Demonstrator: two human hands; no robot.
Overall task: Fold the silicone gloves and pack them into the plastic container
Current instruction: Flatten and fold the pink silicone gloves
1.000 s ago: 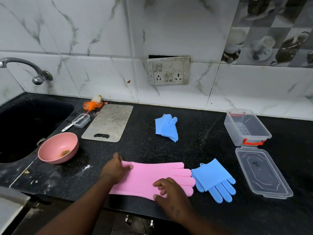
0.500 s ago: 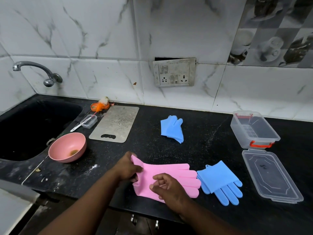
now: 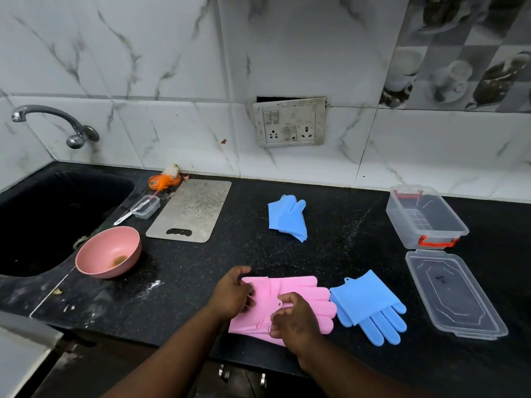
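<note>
A pink silicone glove (image 3: 304,294) lies near the front edge of the black counter, its cuff folded over toward the fingers. My left hand (image 3: 234,294) grips the folded cuff edge on the left. My right hand (image 3: 294,318) presses on the fold from the front. Just right of it lies a folded blue glove (image 3: 370,304), fingers pointing toward me. Another folded blue glove (image 3: 287,216) sits farther back at mid-counter. The clear plastic container (image 3: 425,216) with red clips stands open at the right, and its clear lid (image 3: 454,294) lies flat in front of it.
A pink bowl (image 3: 109,252) stands by the black sink (image 3: 48,219) at the left. Behind it lie a steel cutting board (image 3: 191,209), a small clear box (image 3: 146,206) and an orange scrubber (image 3: 165,179). A tap (image 3: 57,122) and a socket panel (image 3: 290,120) are on the tiled wall.
My left hand lifted the pink glove's cuff and carried it over to the right, folding the glove. My right hand shifted onto the fold. The camera view drifted slightly.
</note>
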